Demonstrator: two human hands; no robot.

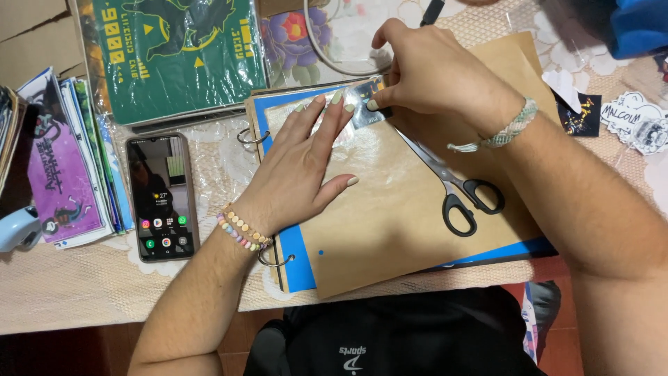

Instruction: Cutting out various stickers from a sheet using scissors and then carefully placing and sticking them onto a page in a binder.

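**A:** What are the hands doing?

**B:** The left hand [306, 163] lies flat, fingers spread and released, palm down on a clear plastic sheet [376, 167] that covers a brown paper page [390, 237]. It grips nothing; it just presses. The right hand [431, 73] is curled at the top edge of the page, thumb and fingertips pinched on a small dark sticker [367, 104] with yellow print.

**A:** Where exactly is that sticker?

**B:** At the upper edge of the brown page, just beside the left hand's fingertips and under the right thumb. Part of it is hidden by the fingers.

**A:** And the page belongs to what?

**B:** A ring binder [296, 261] with blue sheets showing at the left and bottom edges. Two metal rings stick out on its left side, one near the left wrist.

**A:** Anything lying on it?

**B:** A pair of scissors [456, 188] with black handles, closed, on the brown page below the right wrist, apart from both hands.

**A:** Around the binder?

**B:** A phone [161, 197] with its screen lit lies left of the binder on the lace tablecloth [104, 285]. Further left is a stack of booklets [69, 167], and above the phone a green printed item in a plastic sleeve [181, 56]. More stickers [626, 118] lie at the far right.
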